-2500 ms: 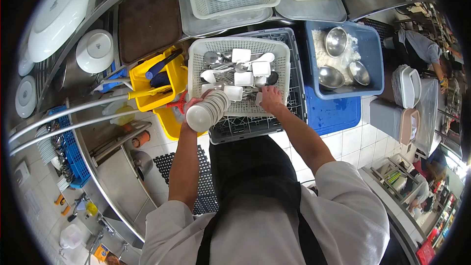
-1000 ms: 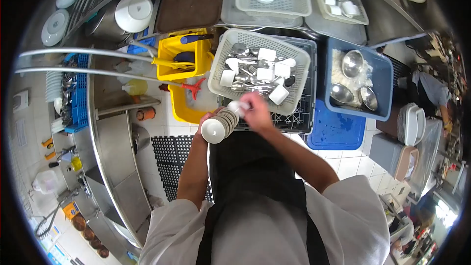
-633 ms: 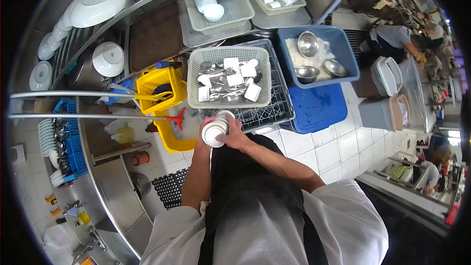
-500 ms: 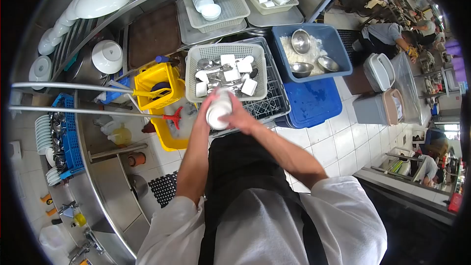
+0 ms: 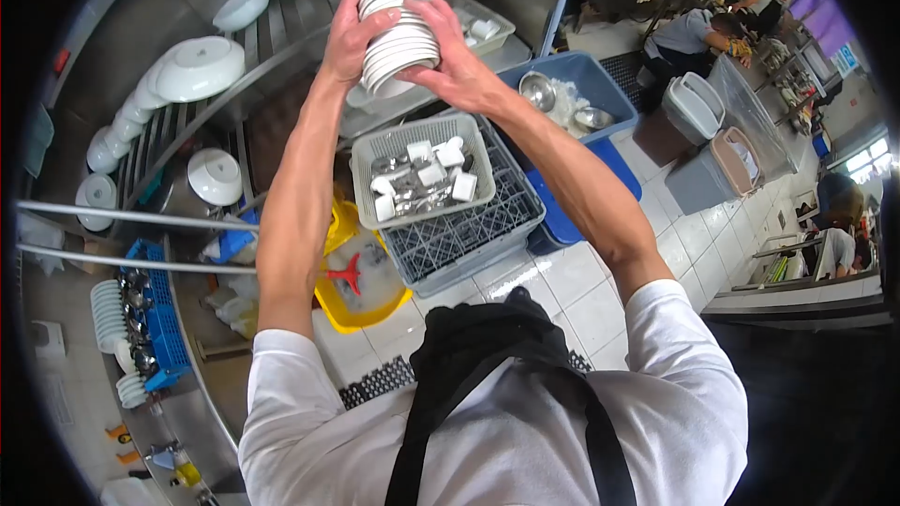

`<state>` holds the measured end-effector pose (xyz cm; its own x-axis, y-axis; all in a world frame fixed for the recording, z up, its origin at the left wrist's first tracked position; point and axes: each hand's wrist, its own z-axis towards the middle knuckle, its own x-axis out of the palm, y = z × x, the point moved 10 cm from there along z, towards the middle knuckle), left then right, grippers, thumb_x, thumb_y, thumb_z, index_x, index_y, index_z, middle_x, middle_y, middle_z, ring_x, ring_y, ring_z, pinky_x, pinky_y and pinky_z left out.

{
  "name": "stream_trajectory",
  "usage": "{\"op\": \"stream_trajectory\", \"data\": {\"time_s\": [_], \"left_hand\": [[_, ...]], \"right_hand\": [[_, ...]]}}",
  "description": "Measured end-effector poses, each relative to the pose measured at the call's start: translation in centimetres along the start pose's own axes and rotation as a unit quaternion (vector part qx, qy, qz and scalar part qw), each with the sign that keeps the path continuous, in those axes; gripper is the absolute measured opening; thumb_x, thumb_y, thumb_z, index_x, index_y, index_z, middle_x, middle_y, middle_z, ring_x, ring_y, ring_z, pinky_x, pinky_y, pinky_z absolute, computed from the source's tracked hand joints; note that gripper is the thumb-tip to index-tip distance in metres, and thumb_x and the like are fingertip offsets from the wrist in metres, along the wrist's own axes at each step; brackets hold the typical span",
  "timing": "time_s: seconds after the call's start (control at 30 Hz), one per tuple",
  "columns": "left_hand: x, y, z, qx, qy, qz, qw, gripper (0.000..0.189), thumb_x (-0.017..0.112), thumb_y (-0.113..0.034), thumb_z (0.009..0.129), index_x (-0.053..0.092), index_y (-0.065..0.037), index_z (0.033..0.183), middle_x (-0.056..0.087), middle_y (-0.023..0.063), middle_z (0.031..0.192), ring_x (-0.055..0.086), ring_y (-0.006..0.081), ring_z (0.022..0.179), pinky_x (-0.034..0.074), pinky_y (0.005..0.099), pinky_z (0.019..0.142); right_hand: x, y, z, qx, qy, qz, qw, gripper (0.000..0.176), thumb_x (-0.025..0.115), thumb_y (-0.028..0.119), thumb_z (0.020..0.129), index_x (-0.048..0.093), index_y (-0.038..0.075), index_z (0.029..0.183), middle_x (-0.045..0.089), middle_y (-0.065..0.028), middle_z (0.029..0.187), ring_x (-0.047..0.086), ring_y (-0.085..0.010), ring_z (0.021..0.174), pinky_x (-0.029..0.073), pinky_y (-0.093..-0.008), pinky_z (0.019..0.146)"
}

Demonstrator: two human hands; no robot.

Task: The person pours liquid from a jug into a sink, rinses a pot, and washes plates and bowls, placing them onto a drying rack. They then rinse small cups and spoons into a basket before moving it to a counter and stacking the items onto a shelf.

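Observation:
A stack of small white dishes (image 5: 403, 37) is held up between both hands above the back shelf. My left hand (image 5: 356, 33) presses on its left side, and my right hand (image 5: 457, 54) wraps its right side. Below the hands a pale basket (image 5: 361, 189) holds white cups (image 5: 432, 175) and metal spoons (image 5: 394, 169). It rests on a grey dish rack (image 5: 450, 248). Behind the stack, another pale basket (image 5: 506, 26) with small white cups is partly hidden.
A blue-grey tub (image 5: 619, 98) with metal bowls stands to the right, by a blue lid (image 5: 609, 178). At the left are a shelf with white bowls (image 5: 202, 70), two metal poles (image 5: 131, 214) and a yellow bucket (image 5: 375, 316). A co-worker (image 5: 689, 33) bends at the upper right.
Both hands have moved up and forward with the dish stack, from the near edge of the spoon basket to above the back shelf. The view has shifted too.

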<state>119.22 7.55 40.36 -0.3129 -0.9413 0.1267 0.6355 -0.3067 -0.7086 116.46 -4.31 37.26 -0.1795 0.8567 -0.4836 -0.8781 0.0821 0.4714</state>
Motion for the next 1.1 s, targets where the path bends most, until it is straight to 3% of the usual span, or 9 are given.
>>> {"op": "stream_trajectory", "data": {"time_s": [0.07, 0.17, 0.3, 0.33, 0.4, 0.53, 0.73, 1.0, 1.1], "left_hand": [[0.2, -0.4, 1.5, 0.021, 0.018, 0.013, 1.000, 0.068, 0.072, -0.018, 0.081, 0.042, -0.001, 0.140, 0.058, 0.0138, 0.123, 0.058, 0.0205, 0.110, 0.048, 0.0332, 0.096], [0.0, -0.4, 2.5, 0.016, 0.012, 0.031, 0.999, 0.070, 0.072, -0.018, 0.081, 0.041, -0.001, 0.142, 0.057, 0.0144, 0.124, 0.057, 0.0212, 0.112, 0.048, 0.0332, 0.096], [1.0, -1.9, 2.7, 0.077, 0.017, 0.085, 0.993, 0.072, 0.073, -0.019, 0.080, 0.041, -0.002, 0.141, 0.056, 0.0148, 0.126, 0.057, 0.0216, 0.113, 0.047, 0.0338, 0.098], [1.3, -2.7, 3.3, 0.082, 0.022, 0.086, 0.993, 0.072, 0.073, -0.019, 0.080, 0.041, -0.002, 0.141, 0.056, 0.0148, 0.126, 0.057, 0.0216, 0.113, 0.047, 0.0338, 0.098], [1.6, -2.9, 3.1, 0.045, 0.022, 0.098, 0.994, 0.073, 0.073, -0.020, 0.078, 0.041, -0.002, 0.141, 0.056, 0.0156, 0.127, 0.056, 0.0223, 0.115, 0.046, 0.0343, 0.099], [3.3, -5.6, 4.0, 0.132, 0.051, 0.140, 0.980, 0.076, 0.073, -0.022, 0.077, 0.040, -0.002, 0.142, 0.056, 0.0166, 0.127, 0.056, 0.0245, 0.116, 0.045, 0.0368, 0.102], [4.5, -7.0, 5.9, 0.134, 0.061, 0.154, 0.977, 0.080, 0.074, -0.031, 0.076, 0.040, -0.001, 0.143, 0.051, 0.0185, 0.132, 0.054, 0.0270, 0.120, 0.042, 0.0387, 0.105], [4.2, -3.6, 3.8, 0.117, 0.052, 0.197, 0.972, 0.086, 0.074, -0.039, 0.074, 0.041, -0.002, 0.144, 0.041, 0.0175, 0.137, 0.048, 0.0281, 0.127, 0.038, 0.0409, 0.108], [5.4, 0.1, 3.1, 0.073, 0.045, 0.183, 0.979, 0.090, 0.075, -0.041, 0.074, 0.038, -0.004, 0.147, 0.037, 0.0169, 0.140, 0.042, 0.0296, 0.132, 0.032, 0.0412, 0.112]], "right_hand": [[-1.0, 0.4, 1.3, -0.022, -0.006, -0.007, 1.000, 0.093, 0.082, 0.018, 0.078, 0.025, 0.020, 0.153, 0.013, -0.0297, 0.154, 0.021, -0.0478, 0.143, 0.027, -0.0477, 0.118], [-1.6, 0.1, 2.1, -0.020, 0.008, 0.005, 1.000, 0.093, 0.081, 0.018, 0.079, 0.025, 0.015, 0.152, 0.023, -0.0216, 0.155, 0.010, -0.0418, 0.149, 0.019, -0.0494, 0.120], [-2.6, 1.3, 1.9, -0.067, 0.004, -0.021, 0.998, 0.093, 0.080, 0.012, 0.079, 0.024, 0.017, 0.153, 0.019, -0.0264, 0.155, 0.008, -0.0450, 0.149, 0.021, -0.0522, 0.119], [-3.0, 1.8, 2.0, -0.073, -0.007, -0.042, 0.996, 0.096, 0.081, 0.011, 0.077, 0.024, 0.022, 0.153, 0.010, -0.0287, 0.155, 0.020, -0.0493, 0.144, 0.030, -0.0496, 0.117], [-3.2, 1.7, 2.5, -0.037, -0.005, -0.009, 0.999, 0.095, 0.081, 0.011, 0.077, 0.026, 0.022, 0.152, 0.010, -0.0285, 0.155, 0.022, -0.0502, 0.143, 0.030, -0.0491, 0.117], [-4.7, 3.5, 2.9, -0.110, -0.036, -0.040, 0.992, 0.092, 0.081, 0.009, 0.077, 0.028, 0.023, 0.151, 0.006, -0.0307, 0.156, 0.023, -0.0509, 0.143, 0.032, -0.0469, 0.117], [-6.1, 4.2, 3.5, -0.085, -0.033, -0.061, 0.994, 0.091, 0.079, 0.007, 0.078, 0.029, 0.026, 0.150, 0.004, -0.0291, 0.156, 0.029, -0.0520, 0.140, 0.036, -0.0486, 0.114], [-6.0, 3.7, 0.8, -0.062, -0.029, -0.037, 0.997, 0.091, 0.078, 0.001, 0.077, 0.029, 0.025, 0.150, 0.003, -0.0283, 0.157, 0.026, -0.0512, 0.142, 0.036, -0.0483, 0.114], [-6.7, 1.3, -1.9, -0.009, -0.034, -0.023, 0.999, 0.095, 0.081, 0.007, 0.076, 0.027, 0.022, 0.152, 0.008, -0.0242, 0.159, 0.016, -0.0468, 0.147, 0.025, -0.0526, 0.118]]}}
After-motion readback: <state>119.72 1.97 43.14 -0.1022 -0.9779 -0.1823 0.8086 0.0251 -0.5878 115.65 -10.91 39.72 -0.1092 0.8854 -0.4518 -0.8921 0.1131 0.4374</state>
